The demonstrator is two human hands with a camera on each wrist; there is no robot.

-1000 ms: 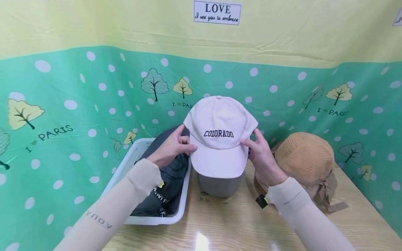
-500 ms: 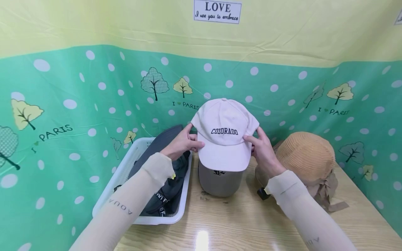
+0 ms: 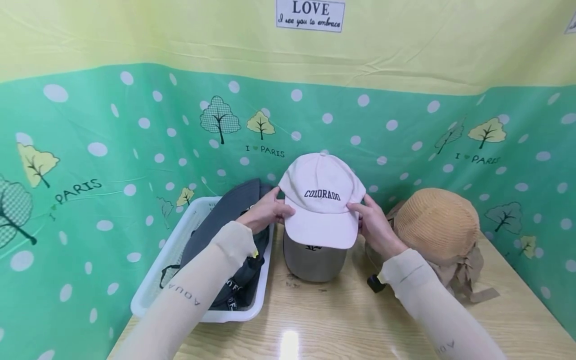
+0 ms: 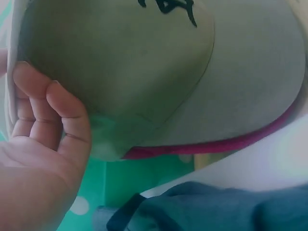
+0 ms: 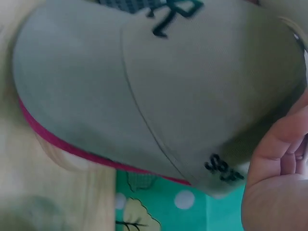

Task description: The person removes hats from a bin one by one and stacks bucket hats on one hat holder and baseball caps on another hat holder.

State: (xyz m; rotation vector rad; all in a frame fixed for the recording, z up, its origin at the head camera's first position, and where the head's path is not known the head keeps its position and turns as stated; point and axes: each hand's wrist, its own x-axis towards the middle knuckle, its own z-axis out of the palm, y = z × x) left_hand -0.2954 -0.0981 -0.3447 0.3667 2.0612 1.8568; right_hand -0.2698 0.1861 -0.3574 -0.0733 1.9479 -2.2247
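Note:
A white baseball cap [image 3: 321, 190] with COLORADO in black letters faces me, brim down, in the head view. My left hand [image 3: 269, 212] pinches its left edge, thumb in front near the brim. My right hand [image 3: 375, 222] pinches the right edge in the same way. Behind and below it sits a grey-brown baseball cap [image 3: 315, 262] on the table, its upper part hidden by the white one. The wrist views show this grey-brown cap [image 4: 144, 72] close up, with dark embroidery and a magenta edge under the brim; my curled fingers [image 5: 284, 149] are beside it.
A white plastic basket [image 3: 155, 280] holding dark caps [image 3: 220, 220] stands at the left. On the right, a tan ribbed hat [image 3: 438, 225] with a brown fabric bow rests on the wooden table [image 3: 342, 325]. A green and yellow printed curtain [image 3: 382, 120] hangs behind.
Both hands have brought the white cap slightly right and then down over the grey-brown cap, whose dark logo now shows below the brim. The basket and the tan hat stay in place.

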